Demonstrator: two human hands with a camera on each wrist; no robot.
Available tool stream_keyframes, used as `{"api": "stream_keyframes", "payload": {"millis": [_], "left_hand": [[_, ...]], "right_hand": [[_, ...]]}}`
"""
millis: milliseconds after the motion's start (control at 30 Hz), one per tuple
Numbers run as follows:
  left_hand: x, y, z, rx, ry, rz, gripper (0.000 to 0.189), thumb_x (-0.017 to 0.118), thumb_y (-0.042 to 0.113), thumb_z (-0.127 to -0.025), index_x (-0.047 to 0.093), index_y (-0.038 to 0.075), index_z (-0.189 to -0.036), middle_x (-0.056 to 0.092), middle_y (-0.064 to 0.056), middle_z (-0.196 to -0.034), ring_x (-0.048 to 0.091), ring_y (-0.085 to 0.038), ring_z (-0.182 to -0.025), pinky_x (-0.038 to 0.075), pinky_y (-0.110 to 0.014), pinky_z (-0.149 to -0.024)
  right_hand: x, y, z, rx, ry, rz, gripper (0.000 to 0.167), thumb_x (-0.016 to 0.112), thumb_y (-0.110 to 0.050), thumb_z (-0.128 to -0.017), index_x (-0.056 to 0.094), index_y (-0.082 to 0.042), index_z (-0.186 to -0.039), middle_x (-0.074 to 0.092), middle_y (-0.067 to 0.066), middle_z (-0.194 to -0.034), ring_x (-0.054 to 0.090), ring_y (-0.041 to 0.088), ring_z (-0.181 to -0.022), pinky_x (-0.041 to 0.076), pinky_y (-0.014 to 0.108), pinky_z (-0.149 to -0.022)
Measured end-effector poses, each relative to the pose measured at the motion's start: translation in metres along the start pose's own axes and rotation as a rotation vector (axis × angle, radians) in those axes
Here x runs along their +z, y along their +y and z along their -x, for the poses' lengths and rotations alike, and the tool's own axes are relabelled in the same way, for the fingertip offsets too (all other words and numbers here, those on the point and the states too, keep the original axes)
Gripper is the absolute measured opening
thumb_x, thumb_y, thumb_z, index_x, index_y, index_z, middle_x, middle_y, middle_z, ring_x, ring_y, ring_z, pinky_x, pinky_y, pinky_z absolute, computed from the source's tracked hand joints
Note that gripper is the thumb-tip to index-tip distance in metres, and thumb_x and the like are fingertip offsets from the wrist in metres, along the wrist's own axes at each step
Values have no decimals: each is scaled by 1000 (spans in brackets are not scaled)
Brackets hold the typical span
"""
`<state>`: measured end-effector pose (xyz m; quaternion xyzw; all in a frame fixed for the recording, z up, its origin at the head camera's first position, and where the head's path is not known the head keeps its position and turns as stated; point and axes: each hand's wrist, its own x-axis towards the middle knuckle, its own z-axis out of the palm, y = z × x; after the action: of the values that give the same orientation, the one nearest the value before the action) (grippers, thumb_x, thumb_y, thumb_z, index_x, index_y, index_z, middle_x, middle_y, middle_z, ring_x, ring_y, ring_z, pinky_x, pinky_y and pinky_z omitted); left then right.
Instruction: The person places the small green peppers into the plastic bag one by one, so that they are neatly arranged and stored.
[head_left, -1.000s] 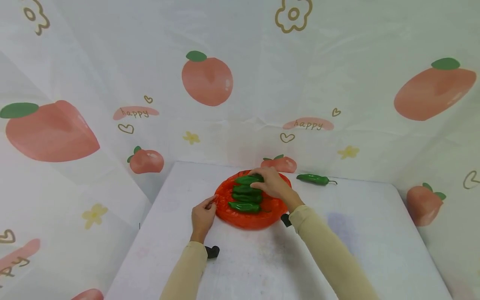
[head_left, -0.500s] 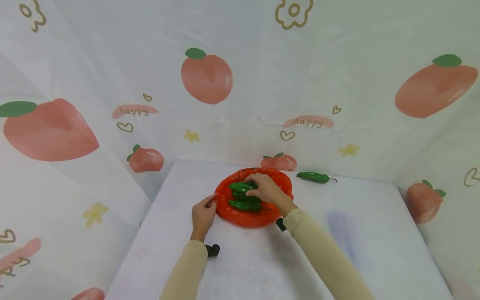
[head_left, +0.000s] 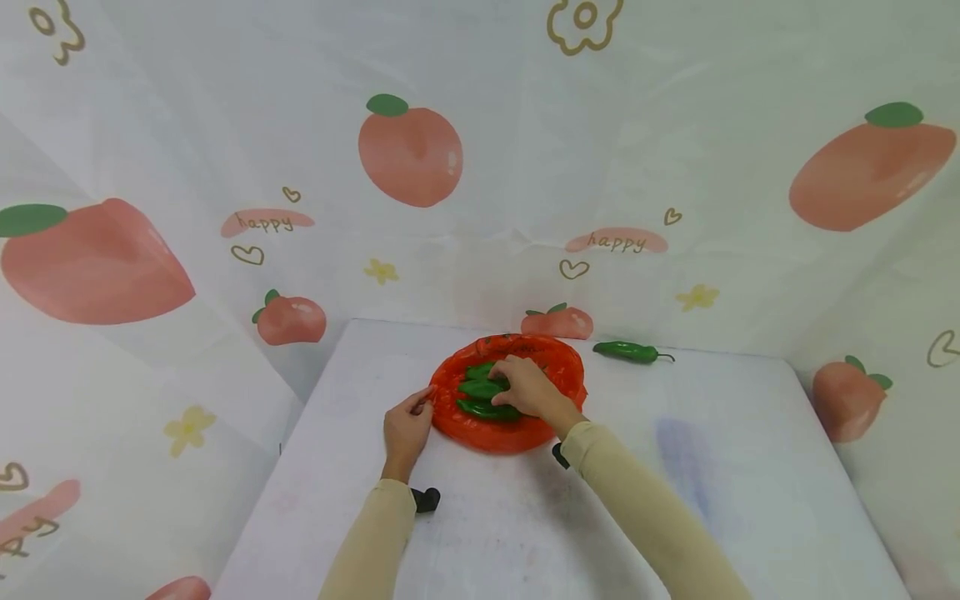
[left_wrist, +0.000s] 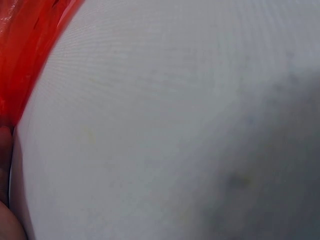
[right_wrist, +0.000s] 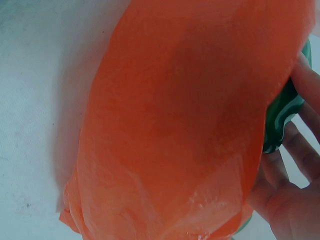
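A red plastic bag (head_left: 491, 441) lies spread in a round shape, with several green peppers (head_left: 486, 409) on it. At its left rim, my left hand (head_left: 405, 433) pinches the plastic between thumb and fingers. The left wrist view catches only the bag's edge (left_wrist: 27, 45) and bits of fingers (left_wrist: 7, 222). My right hand (head_left: 531, 390) reaches over the bag from the right, its thumb and fingers curled round a green pepper (head_left: 480, 389) in the middle of the row. In the right wrist view, the bag's side (right_wrist: 175, 115) partly hides that pepper (right_wrist: 281, 117).
One more green pepper (head_left: 626, 352) with a curved stem lies on the white table (head_left: 720, 450), right of the bag near the back edge. A printed white sheet (head_left: 487, 275) hangs behind the table and along both sides.
My right hand has come from the back of the bag toward the front, and the peppers under it have shifted. My left hand stays at the rim.
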<state>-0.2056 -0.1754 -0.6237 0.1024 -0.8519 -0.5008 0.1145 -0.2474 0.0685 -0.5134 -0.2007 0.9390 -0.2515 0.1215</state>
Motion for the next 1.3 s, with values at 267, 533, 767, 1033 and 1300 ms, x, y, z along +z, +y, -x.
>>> {"api": "stream_keyframes", "payload": {"millis": [267, 533, 767, 1033, 1300], "left_hand": [[0, -1, -1, 10, 5, -14, 31, 62, 19, -95, 77, 22, -122, 80, -5, -103, 63, -18, -82, 51, -16, -69], [1, -2, -2, 50, 33, -11, 30, 63, 16, -94, 78, 20, -119, 80, -4, -101, 64, -15, -79, 50, -15, -66], [1, -2, -2, 78, 52, -3, 29, 63, 13, -92, 80, 18, -115, 81, -5, -98, 63, -12, -74, 48, -16, -61], [-1, -3, -1, 49, 37, -2, 29, 64, 15, -94, 79, 20, -118, 80, -4, -101, 63, -14, -76, 50, -16, -64], [1, -3, 0, 39, 32, -22, 29, 64, 17, -94, 78, 21, -119, 80, -5, -101, 61, -13, -76, 49, -16, -63]], "right_hand": [[2, 2, -3, 9, 26, 22, 39, 82, -29, -85, 71, -16, -120, 67, 5, -122, 57, 25, -111, 52, 42, -103], [4, 2, -5, 13, 34, 39, 39, 83, -30, -83, 72, -15, -118, 66, 5, -119, 56, 25, -108, 53, 40, -98], [7, 3, -3, 31, 34, 66, 41, 83, -32, -83, 71, -16, -119, 63, 7, -123, 56, 27, -112, 54, 42, -97], [4, 3, -2, 26, 36, 91, 40, 82, -32, -85, 70, -16, -119, 63, 6, -120, 55, 26, -110, 54, 42, -97], [1, 6, 3, -17, 89, 167, 45, 78, -40, -88, 67, -17, -125, 64, 6, -121, 53, 24, -109, 53, 39, -97]]}}
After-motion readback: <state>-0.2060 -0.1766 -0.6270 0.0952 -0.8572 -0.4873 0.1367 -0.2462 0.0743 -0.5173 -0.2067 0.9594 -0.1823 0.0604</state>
